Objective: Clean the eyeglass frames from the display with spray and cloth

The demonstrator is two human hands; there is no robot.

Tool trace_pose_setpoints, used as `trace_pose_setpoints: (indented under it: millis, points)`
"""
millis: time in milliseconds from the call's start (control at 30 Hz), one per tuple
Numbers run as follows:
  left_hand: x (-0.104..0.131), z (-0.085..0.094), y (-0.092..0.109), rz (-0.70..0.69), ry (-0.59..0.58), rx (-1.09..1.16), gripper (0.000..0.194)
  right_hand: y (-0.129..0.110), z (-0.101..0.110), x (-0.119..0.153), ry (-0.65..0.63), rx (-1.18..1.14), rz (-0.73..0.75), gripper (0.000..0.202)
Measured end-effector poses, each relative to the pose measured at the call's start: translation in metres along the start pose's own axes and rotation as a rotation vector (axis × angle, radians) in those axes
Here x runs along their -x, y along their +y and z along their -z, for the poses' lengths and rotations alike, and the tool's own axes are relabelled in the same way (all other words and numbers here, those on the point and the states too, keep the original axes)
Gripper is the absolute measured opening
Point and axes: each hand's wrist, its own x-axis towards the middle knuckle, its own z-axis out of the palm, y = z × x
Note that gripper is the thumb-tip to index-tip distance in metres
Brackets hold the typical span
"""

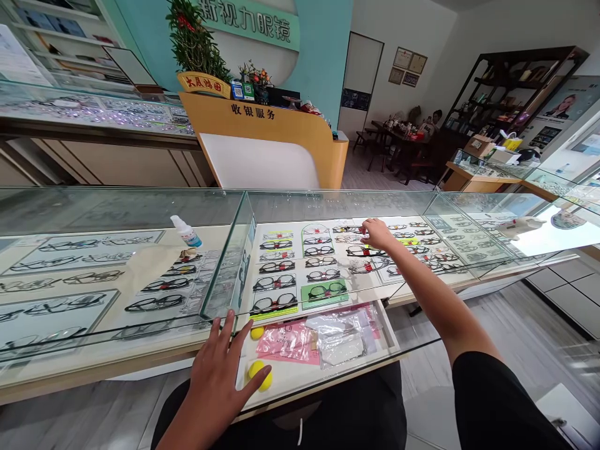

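Observation:
My left hand (219, 369) is spread, fingertips at the front edge of the glass display case (220, 265), thumb over the open drawer (300, 384). Under and beside that thumb lie yellow balls (260, 375). Inside the drawer are a pink plastic packet (288, 342) and clear plastic bags (344, 340). My right hand (377, 234) reaches into the case over rows of eyeglasses, its fingers curled together beside a dark pair of glasses (347, 230). Whatever its fingertips hold is too small to make out. Black glasses with a red tag (363, 251) lie just below that hand.
Upright glass panes (233, 250) divide the case. A white dropper bottle (186, 232) stands to the left, near more eyeglasses (154, 303). Beyond the case is a wooden cashier counter (276, 125) with plants. Farther right, a person (429, 127) sits by a dark table.

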Motion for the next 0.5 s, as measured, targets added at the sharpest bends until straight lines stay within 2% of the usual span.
trace_pose_setpoints:
  millis: [500]
  points:
    - [-0.0004,0.0027,0.0027,0.017,-0.008,0.021,0.085,0.0016,0.0084,0.0075,-0.017,-0.007,-0.026,0.017]
